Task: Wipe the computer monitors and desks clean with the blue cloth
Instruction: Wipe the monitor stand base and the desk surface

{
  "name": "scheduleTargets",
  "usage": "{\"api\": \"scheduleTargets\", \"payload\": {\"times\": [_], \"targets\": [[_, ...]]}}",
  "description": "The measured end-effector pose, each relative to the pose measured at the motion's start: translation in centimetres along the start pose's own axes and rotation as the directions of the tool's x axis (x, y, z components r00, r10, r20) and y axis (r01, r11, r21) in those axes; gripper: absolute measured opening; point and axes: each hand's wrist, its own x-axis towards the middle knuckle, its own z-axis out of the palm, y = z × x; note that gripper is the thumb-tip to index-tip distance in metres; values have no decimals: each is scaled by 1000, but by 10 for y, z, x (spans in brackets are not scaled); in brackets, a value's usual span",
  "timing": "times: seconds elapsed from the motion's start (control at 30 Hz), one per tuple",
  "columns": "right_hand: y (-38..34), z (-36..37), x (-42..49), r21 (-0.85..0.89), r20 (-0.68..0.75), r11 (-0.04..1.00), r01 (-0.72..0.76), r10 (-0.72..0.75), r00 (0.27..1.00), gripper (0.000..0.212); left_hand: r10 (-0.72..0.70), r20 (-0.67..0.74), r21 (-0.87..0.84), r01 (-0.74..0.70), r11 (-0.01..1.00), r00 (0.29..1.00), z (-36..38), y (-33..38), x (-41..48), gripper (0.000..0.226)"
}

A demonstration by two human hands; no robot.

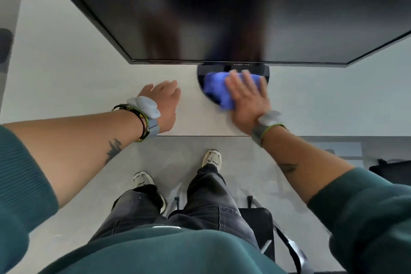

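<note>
A large black monitor fills the top of the head view, its screen dark. Below its lower edge sits its round black base on the white desk. The blue cloth lies bunched on that base. My right hand presses flat on the cloth with straight, spread fingers, covering its right part. My left hand rests flat on the desk, left of the base, holding nothing.
The desk's front edge runs just below both wrists. A black chair stands on the grey floor by my legs. A dark object sits at the right edge, another at the far left.
</note>
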Motion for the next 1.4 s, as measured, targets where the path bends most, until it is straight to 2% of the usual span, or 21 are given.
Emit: {"api": "scheduleTargets", "payload": {"times": [0.1, 0.13, 0.2, 0.27, 0.3, 0.37, 0.43, 0.47, 0.53, 0.6, 0.67, 0.73, 0.77, 0.83, 0.93, 1.0, 1.03, 1.1, 1.13, 1.23, 1.4], "targets": [[37, -21, 8, 191, 104, 745, -639, 632, 768, 56, -17, -13, -4, 17, 1000, 1000, 0, 8, -1, 67], [27, -21, 12, 194, 75, 774, -602, 601, 796, 55, -38, -25, -21, 37, 999, 999, 0, 14, 0, 67], [-12, -8, 12, 151, -13, 978, -146, 150, 989, 57, -69, -28, -57, 67, 996, 997, -2, 25, 2, 69], [-25, 9, 6, 31, 16, 968, 249, -250, 968, 64, -72, -21, -52, 71, 996, 997, -3, 29, 3, 71], [-12, 7, 9, 15, 20, 973, 232, -232, 973, 64, -64, -9, -36, 64, 997, 998, -2, 31, 2, 72], [25, -5, 26, 112, -41, 968, -225, 230, 972, 60, -57, 22, -13, 57, 998, 998, 0, 31, 3, 73], [36, -18, 33, 137, -8, 805, -577, 583, 812, 56, -56, 51, -33, 57, 998, 997, 4, 32, 6, 73], [29, -17, 33, 133, -51, 848, -512, 522, 851, 49, -52, 48, -46, 54, 997, 997, 5, 33, 8, 74], [-2, -1, 16, 98, -25, 995, -13, 16, 1000, 49, -35, 33, -74, 37, 997, 999, 9, 33, 11, 75], [2, 7, 2, 39, 29, 975, 218, -219, 975, 67, 0, 19, -72, 2, 997, 1000, 12, 30, 14, 75], [26, 4, 11, 101, -18, 975, -199, 202, 979, 69, 20, 8, -68, -20, 997, 1000, 16, 24, 14, 74], [30, -5, 16, 211, -4, 816, -538, 551, 835, 60, 32, 2, -96, -32, 995, 999, 22, 15, 12, 72], [15, -6, 13, 210, -60, 867, -452, 473, 879, 56, 20, -16, -118, -22, 993, 1000, 23, 15, 10, 70], [-44, 7, 2, 193, -125, 981, -2, 27, 992, 56, -5, -89, -146, -8, 989, 996, 24, 4, 5, 53], [-109, 20, -13, 82, 77, 827, 556, -562, 824, 64, -10, -172, -161, -18, 987, 985, 18, -13, -8, 34], [-99, 11, 5, -98, 31, 905, 413, -412, 911, 63, 16, -134, -174, -40, 984, 991, 16, -25, -12, 40], [-85, 5, 11, -94, 17, 980, 175, -174, 985, 63, 27, -123, -179, -49, 983, 992, 16, -28, -11, 38], [-65, -4, 12, 14, 44, 976, -218, 217, 975, 62, 22, -84, -210, -39, 977, 996, 17, -31, -10, 20], [-70, -2, 10, 40, 69, 979, -202, 199, 978, 63, 15, -68, -234, -31, 972, 998, 17, -30, -10, 20], [-121, 11, -7, 34, 186, 962, 271, -272, 944, 70, 28, -163, -265, -71, 962, 986, 18, -29, -11, 31], [-45, 13, -53, -102, 114, 978, 184, -173, 978, 73, 80, -274, -174, -132, 976, 958, 29, -29, -7, 41]]}}
